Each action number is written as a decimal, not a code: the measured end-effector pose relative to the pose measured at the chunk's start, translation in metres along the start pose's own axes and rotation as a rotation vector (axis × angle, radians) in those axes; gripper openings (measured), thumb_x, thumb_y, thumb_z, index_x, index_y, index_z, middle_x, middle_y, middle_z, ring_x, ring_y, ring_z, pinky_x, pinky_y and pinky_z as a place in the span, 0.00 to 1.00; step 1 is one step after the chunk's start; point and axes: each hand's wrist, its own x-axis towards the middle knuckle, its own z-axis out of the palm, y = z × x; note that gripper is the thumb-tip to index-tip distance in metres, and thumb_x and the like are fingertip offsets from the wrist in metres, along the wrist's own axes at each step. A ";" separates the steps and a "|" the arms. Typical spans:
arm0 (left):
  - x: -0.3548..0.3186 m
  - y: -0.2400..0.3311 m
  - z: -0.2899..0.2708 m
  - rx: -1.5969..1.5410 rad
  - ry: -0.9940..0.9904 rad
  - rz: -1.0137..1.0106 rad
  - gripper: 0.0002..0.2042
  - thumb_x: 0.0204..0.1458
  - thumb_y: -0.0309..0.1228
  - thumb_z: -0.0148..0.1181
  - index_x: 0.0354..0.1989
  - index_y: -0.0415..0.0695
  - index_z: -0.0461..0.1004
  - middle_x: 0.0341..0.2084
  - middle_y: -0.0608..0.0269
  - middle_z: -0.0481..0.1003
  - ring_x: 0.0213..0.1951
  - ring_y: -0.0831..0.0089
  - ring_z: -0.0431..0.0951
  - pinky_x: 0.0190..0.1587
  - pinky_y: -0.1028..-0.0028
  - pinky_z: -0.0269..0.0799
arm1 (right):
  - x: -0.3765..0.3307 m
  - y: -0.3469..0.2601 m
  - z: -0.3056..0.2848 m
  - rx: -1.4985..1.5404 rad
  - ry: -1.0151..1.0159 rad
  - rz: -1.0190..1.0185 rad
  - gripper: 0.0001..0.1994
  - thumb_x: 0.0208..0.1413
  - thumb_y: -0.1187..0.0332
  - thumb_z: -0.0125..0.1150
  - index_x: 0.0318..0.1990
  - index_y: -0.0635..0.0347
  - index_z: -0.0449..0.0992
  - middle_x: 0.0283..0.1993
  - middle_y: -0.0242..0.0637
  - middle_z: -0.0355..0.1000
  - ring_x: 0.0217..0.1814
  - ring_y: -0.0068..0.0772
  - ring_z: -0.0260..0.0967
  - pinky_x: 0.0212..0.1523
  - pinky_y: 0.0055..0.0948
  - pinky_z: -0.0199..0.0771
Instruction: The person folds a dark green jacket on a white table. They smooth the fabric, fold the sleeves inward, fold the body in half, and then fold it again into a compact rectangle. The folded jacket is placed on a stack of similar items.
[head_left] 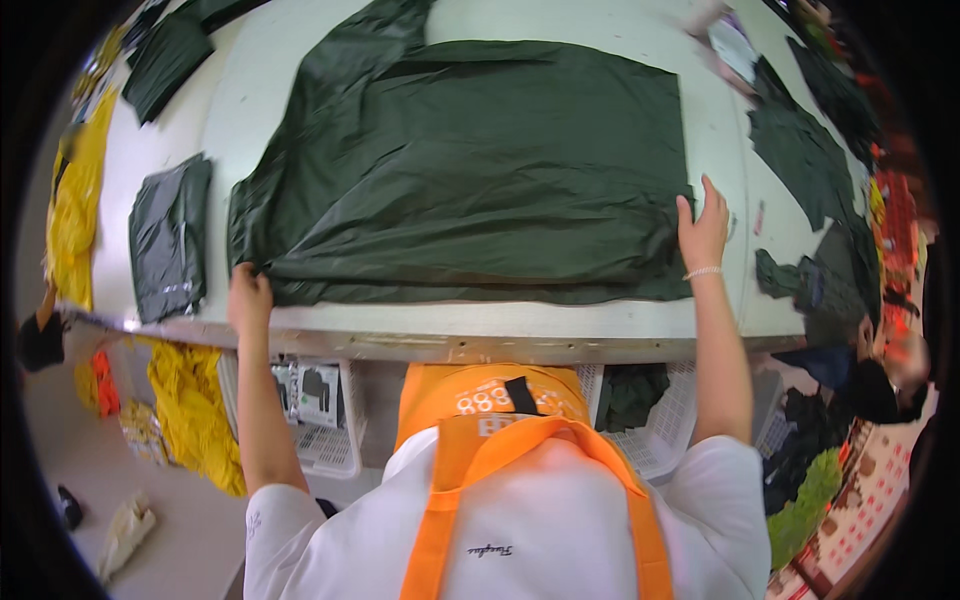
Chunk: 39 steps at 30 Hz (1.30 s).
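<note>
Spread across the white table before me is a dark green rain jacket (500, 160), its body wide and creased, with one sleeve stretching up toward the far left. At the near left corner my left hand (250, 298) pinches the edge of the jacket between thumb and fingers. My right hand (706, 230) rests at the jacket's right edge, fingers stretched out and thumb apart, touching the fabric's side. A folded dark green garment (170, 238) lies on the table to the left of my left hand.
The table's front edge (480, 349) runs close to my body. Below it stand a white basket (325, 450) with packages on the left and another white basket (672, 420) with dark cloth on the right. Yellow garments (80, 200) lie far left. People work at both sides.
</note>
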 end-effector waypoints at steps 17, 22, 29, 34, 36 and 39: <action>-0.051 0.218 0.078 0.140 -0.083 0.800 0.46 0.39 0.61 0.59 0.67 0.57 0.51 0.68 0.66 0.44 0.68 0.54 0.42 0.63 0.41 0.37 | -0.022 0.061 0.009 0.766 -0.033 0.535 0.16 0.62 0.59 0.48 0.31 0.67 0.66 0.25 0.40 0.62 0.30 0.30 0.58 0.37 0.28 0.63; -0.050 0.228 0.083 0.085 -0.064 0.798 0.46 0.38 0.61 0.59 0.66 0.55 0.52 0.68 0.64 0.45 0.68 0.54 0.42 0.62 0.41 0.37 | -0.050 0.066 0.008 0.145 -0.064 0.429 0.12 0.60 0.64 0.50 0.42 0.65 0.70 0.41 0.46 0.69 0.43 0.43 0.65 0.44 0.35 0.64; -0.045 0.229 0.074 0.025 -0.097 0.793 0.46 0.36 0.60 0.62 0.65 0.56 0.54 0.67 0.62 0.46 0.68 0.54 0.42 0.63 0.42 0.37 | -0.027 -0.063 0.022 -0.042 -0.269 -0.367 0.24 0.55 0.62 0.54 0.60 0.55 0.63 0.66 0.43 0.54 0.69 0.47 0.47 0.65 0.47 0.45; 0.024 0.217 0.047 -1.162 -0.341 0.363 0.23 0.44 0.30 0.64 0.50 0.38 0.71 0.49 0.54 0.72 0.52 0.63 0.71 0.55 0.69 0.63 | 0.023 -0.062 0.059 -0.016 -0.570 -0.201 0.17 0.53 0.62 0.56 0.49 0.59 0.72 0.53 0.44 0.69 0.56 0.47 0.64 0.60 0.41 0.57; 0.105 0.214 0.027 -0.918 -0.028 0.426 0.21 0.47 0.31 0.62 0.49 0.36 0.70 0.47 0.53 0.72 0.51 0.64 0.71 0.55 0.69 0.64 | 0.090 -0.067 0.074 0.065 -0.441 -0.233 0.15 0.52 0.67 0.57 0.47 0.60 0.73 0.50 0.43 0.70 0.54 0.45 0.65 0.58 0.37 0.61; 0.222 0.232 0.015 -0.324 0.196 0.270 0.33 0.41 0.43 0.68 0.53 0.34 0.66 0.51 0.48 0.69 0.53 0.59 0.70 0.54 0.67 0.64 | 0.176 -0.057 0.132 -0.122 -0.230 -0.419 0.19 0.52 0.74 0.55 0.53 0.57 0.68 0.55 0.41 0.67 0.59 0.42 0.61 0.59 0.37 0.60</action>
